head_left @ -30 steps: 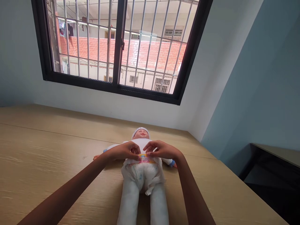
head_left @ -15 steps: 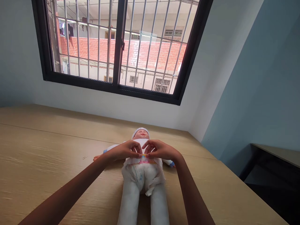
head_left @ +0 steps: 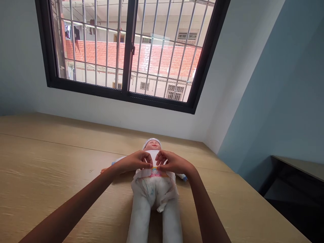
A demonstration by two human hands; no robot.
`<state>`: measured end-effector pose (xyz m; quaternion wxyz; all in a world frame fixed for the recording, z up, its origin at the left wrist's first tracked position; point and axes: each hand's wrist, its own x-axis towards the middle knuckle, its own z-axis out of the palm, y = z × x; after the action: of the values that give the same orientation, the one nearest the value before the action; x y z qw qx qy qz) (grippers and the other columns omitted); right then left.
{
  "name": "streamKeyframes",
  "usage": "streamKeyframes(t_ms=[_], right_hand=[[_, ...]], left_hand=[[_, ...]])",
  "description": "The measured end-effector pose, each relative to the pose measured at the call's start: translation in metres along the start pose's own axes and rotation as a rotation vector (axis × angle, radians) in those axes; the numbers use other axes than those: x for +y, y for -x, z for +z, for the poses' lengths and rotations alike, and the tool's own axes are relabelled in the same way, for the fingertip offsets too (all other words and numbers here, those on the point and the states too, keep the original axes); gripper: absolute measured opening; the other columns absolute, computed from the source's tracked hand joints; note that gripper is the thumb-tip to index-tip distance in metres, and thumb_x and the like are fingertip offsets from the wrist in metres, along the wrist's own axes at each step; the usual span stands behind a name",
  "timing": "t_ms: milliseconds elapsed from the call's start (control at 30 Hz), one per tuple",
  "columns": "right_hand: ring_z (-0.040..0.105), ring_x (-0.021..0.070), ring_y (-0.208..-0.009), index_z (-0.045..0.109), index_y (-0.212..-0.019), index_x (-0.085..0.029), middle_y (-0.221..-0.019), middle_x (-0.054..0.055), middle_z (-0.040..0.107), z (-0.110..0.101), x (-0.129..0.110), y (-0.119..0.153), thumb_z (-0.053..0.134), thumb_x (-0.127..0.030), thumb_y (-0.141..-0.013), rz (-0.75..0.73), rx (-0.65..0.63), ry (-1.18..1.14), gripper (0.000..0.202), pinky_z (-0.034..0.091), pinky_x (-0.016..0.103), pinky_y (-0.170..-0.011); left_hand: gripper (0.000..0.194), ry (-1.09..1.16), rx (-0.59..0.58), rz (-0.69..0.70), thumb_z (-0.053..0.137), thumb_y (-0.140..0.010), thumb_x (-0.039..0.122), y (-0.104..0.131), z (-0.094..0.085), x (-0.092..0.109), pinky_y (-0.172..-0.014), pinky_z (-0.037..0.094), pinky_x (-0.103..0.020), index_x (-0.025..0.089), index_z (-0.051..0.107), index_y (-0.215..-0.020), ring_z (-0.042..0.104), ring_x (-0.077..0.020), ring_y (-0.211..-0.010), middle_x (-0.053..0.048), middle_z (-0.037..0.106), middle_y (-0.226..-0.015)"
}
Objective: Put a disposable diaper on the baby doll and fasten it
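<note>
A baby doll (head_left: 153, 145) in a white cap lies on its back on the wooden table (head_left: 63, 168), its head toward the window and its white legs (head_left: 140, 216) toward me. Around its hips is a white diaper (head_left: 156, 187) with a coloured print across the front waistband. My left hand (head_left: 139, 160) pinches the top edge of that waistband between thumb and fingers. Close beside it, my right hand (head_left: 174, 161) pinches the same edge a little to the right. My hands and wrists cover parts of the doll's chest and arms.
Behind the table is a wall with a black-framed, barred window (head_left: 125, 50). A dark piece of furniture (head_left: 296, 189) stands beyond the table's right edge. The table's far edge meets the wall just past the doll's head.
Both hands keep their pinch on the waistband. Their fingertips have shifted only slightly, and a bit more of the coloured print shows between them. The doll lies as before.
</note>
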<state>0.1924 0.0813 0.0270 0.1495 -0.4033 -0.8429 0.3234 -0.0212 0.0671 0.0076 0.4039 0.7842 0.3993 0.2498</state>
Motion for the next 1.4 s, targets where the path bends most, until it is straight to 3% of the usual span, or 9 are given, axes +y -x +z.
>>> streamKeyframes(t_ms=[233, 867, 1067, 1400], right_hand=[[0.056, 0.0172, -0.08, 0.052, -0.083, -0.02, -0.088, 0.002, 0.061, 0.002, 0.002, -0.002, 0.058, -0.017, -0.071, -0.002, -0.002, 0.088, 0.014, 0.045, 0.029, -0.069], [0.054, 0.0139, -0.071, 0.052, -0.075, -0.019, -0.077, -0.001, 0.06, 0.001, -0.007, 0.0, 0.054, -0.011, -0.064, -0.085, 0.077, 0.085, 0.014, 0.042, 0.025, -0.064], [0.051, 0.0126, -0.067, 0.053, -0.073, -0.019, -0.074, -0.002, 0.057, -0.003, -0.008, 0.004, 0.054, -0.011, -0.063, -0.051, 0.119, 0.141, 0.013, 0.039, 0.024, -0.061], [0.059, 0.0154, -0.077, 0.054, -0.086, -0.02, -0.083, 0.001, 0.064, 0.002, -0.01, 0.002, 0.056, -0.012, -0.067, -0.027, 0.072, 0.103, 0.021, 0.044, 0.025, -0.065]], left_hand=[[0.035, -0.086, -0.116, -0.034, 0.068, -0.063, 0.048, -0.001, -0.011, -0.006, -0.066, 0.039, -0.026, 0.018, 0.066, -0.081, 0.055, -0.0177, -0.077, -0.001, 0.064, -0.082], [0.025, -0.062, -0.082, -0.012, 0.063, -0.069, 0.041, 0.0, -0.005, -0.001, -0.064, 0.038, -0.025, 0.017, 0.061, -0.077, 0.053, -0.0163, -0.074, 0.0, 0.061, -0.078], [0.025, -0.055, -0.049, 0.0, 0.062, -0.071, 0.04, 0.001, -0.004, -0.003, -0.065, 0.04, -0.025, 0.018, 0.062, -0.082, 0.054, -0.0169, -0.078, -0.001, 0.062, -0.083], [0.035, -0.108, -0.071, 0.014, 0.061, -0.075, 0.047, 0.0, -0.003, -0.003, -0.068, 0.041, -0.025, 0.018, 0.066, -0.093, 0.056, -0.0186, -0.083, -0.003, 0.064, -0.089]])
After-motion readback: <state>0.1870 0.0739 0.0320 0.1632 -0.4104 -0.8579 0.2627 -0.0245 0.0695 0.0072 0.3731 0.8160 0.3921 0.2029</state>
